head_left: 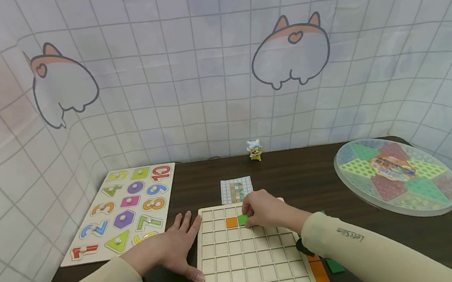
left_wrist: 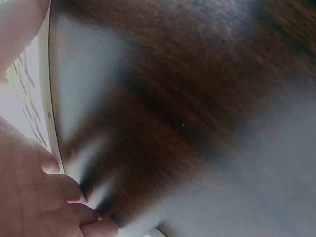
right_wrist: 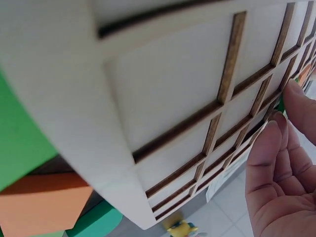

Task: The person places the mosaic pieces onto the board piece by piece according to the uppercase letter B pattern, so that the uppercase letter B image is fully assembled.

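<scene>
A pale wooden grid board lies in front of me, with an orange square tile in one of its upper cells. My right hand pinches a green square tile at the cell just right of the orange one. In the right wrist view, thumb and fingertips meet at the green tile, mostly hidden. Spread out along the board's left edge, my left hand touches the rim with its thumb. The left wrist view shows its curved fingers beside the board's side.
Behind the board lies a small grid pattern card. Orange pieces and a green piece sit at its right, partly under my forearm. A number puzzle is at left, a round game box at right, a small figurine at back.
</scene>
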`<state>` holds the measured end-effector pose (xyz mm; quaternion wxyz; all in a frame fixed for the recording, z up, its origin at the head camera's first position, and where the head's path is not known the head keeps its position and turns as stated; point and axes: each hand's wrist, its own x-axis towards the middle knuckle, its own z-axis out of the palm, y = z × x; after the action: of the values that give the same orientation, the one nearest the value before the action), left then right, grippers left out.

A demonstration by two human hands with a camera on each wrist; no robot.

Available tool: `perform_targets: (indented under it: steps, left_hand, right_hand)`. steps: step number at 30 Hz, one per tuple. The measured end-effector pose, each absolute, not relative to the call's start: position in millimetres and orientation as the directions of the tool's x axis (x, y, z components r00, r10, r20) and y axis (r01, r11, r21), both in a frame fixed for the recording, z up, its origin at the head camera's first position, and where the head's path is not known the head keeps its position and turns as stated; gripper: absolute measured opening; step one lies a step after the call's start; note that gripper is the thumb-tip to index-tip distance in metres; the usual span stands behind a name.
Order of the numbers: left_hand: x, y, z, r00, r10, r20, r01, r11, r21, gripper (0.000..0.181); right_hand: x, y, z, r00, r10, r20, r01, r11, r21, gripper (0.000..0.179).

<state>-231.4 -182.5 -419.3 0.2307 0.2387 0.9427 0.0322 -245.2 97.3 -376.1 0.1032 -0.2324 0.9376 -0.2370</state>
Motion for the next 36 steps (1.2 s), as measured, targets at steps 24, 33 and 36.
perform_targets:
  steps: [24, 33, 36]
  left_hand:
    - [-237, -186, -428, -0.778, 0.467, -0.420, 0.444, 0.882, 0.157, 0.156]
    - [-236, -185, -428, -0.780, 0.467, -0.416, 0.444, 0.882, 0.158, 0.156]
    - [-236, -185, -428, -0.780, 0.468, -0.416, 0.445, 0.882, 0.156, 0.156]
  right_hand:
    - [-244, 94, -380, -0.895, -0.444, -0.054, -0.359, 0.785, -0.505, 0.008]
    - [-245, 100, -381, -0.883, -0.467, -0.037, -0.384, 0.766, -0.516, 0.007]
    - [-246, 107, -379, -0.879, -0.476, -0.032, -0.385, 0.746, -0.544, 0.008]
